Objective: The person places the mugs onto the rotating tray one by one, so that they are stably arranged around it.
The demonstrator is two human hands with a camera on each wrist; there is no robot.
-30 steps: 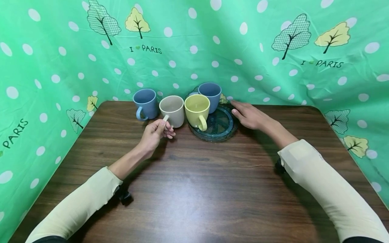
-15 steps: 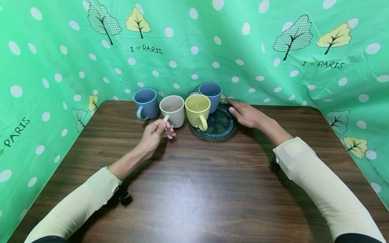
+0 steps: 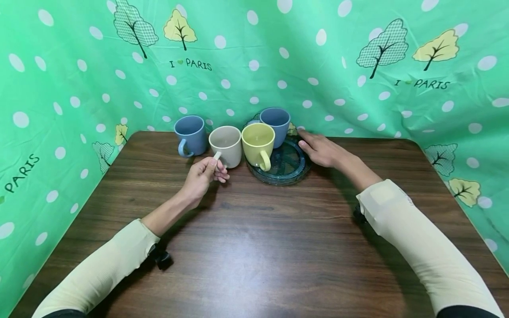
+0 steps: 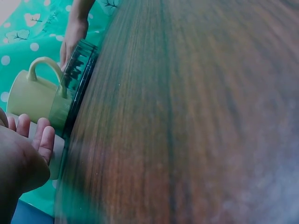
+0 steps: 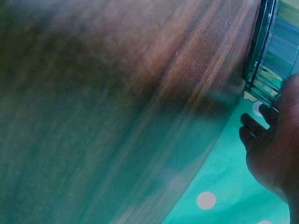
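In the head view my left hand (image 3: 201, 179) pinches the handle of a beige mug (image 3: 228, 148), which stands upright on the table. To its right, a yellow mug (image 3: 257, 140) and a blue mug (image 3: 277, 125) stand upright in a round, clear blue-green glass dish (image 3: 284, 180). My right hand (image 3: 324, 150) is at the right side of this dish, fingers extended along its rim and thumb apart from them. The right wrist view shows that hand's fingers (image 5: 254, 125) close by the wall of the dish. Left of the beige mug stands another blue mug (image 3: 191, 134).
A brown wood-grain table (image 3: 254, 247) carries everything, with the mugs and dish close to its back edge. Behind and around it hangs a green dotted cloth (image 3: 254, 44) printed with trees. Small black wrist cameras (image 3: 163, 258) sit under both sleeves.
My right hand has shifted slightly left, closer against the glass dish. My left hand keeps its pinch on the beige mug's handle, and the mugs stand practically where they were.
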